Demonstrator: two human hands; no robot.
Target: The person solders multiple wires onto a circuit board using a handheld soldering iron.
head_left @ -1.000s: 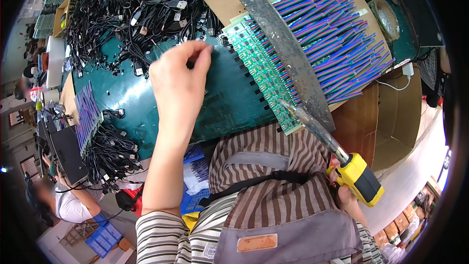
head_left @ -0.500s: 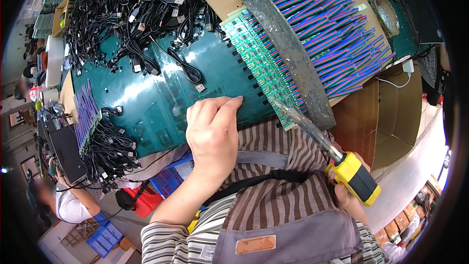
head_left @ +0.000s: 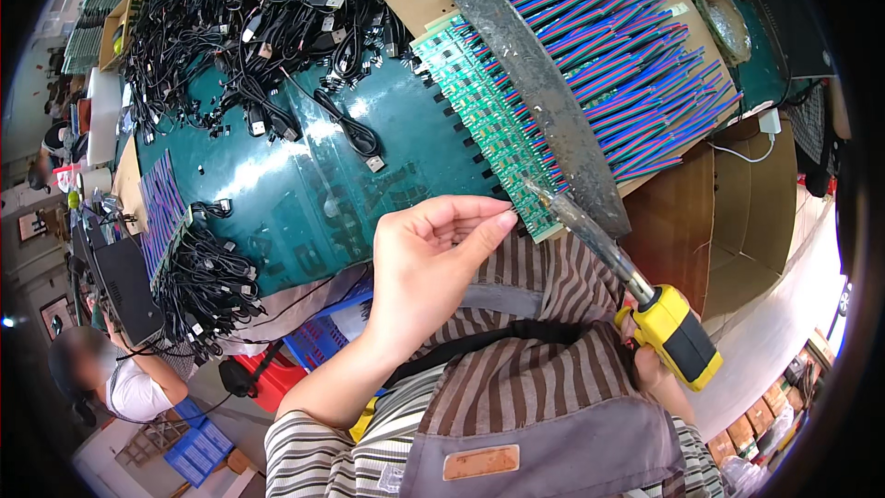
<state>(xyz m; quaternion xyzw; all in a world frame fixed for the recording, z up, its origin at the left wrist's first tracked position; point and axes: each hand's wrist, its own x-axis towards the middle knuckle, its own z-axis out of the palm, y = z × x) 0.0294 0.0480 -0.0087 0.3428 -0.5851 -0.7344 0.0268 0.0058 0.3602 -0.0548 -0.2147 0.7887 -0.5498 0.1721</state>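
Note:
My left hand (head_left: pixel 426 254) is pinched together at the near corner of a row of green circuit boards (head_left: pixel 484 124). Whatever lies between its thumb and finger is too small to make out. My right hand (head_left: pixel 650 371) grips a yellow and black soldering gun (head_left: pixel 678 337), partly hiding behind its handle. The gun's metal tip points up and left, over the boards close to my left fingertips. Blue, red and black wires (head_left: pixel 636 74) fan out from the boards to the right. A long dark metal bar (head_left: pixel 544 92) lies across them.
Piles of black USB cables (head_left: pixel 277 18) cover the back left of the green table mat (head_left: pixel 304 212). A single coiled cable (head_left: pixel 355 134) lies nearer. More boards with cables (head_left: pixel 203 267) sit at left. An open cardboard box (head_left: pixel 751 212) stands at right; another person (head_left: pixel 138 387) is at far left.
My left hand has moved right and turned, bringing its pinched fingertips to the boards' near corner. The soldering gun has barely moved.

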